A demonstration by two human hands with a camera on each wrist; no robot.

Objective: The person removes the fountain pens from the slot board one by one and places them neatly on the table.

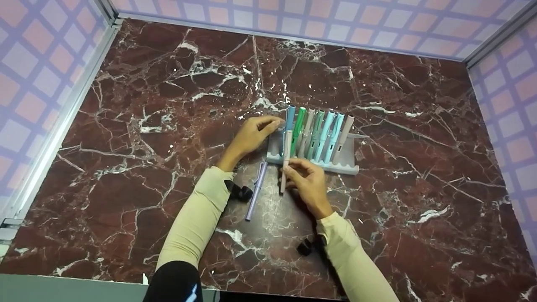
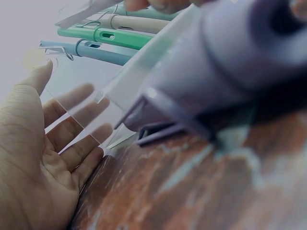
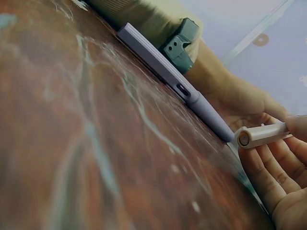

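My right hand pinches a pale beige pen between thumb and fingers, its upper end in front of the clear pen stand. In the right wrist view, the round end of this beige pen points toward the camera. At the stand's left edge, my left hand grips the clear panel, thumb at the edge and fingers visible through the plastic behind it. A purple pen lies on the table between the forearms; it looms blurred in the left wrist view.
Several capped pens lean side by side in the stand, among them a blue pen, a bright green pen and a taupe pen at the right end. Checkered panels border the red marbled table.
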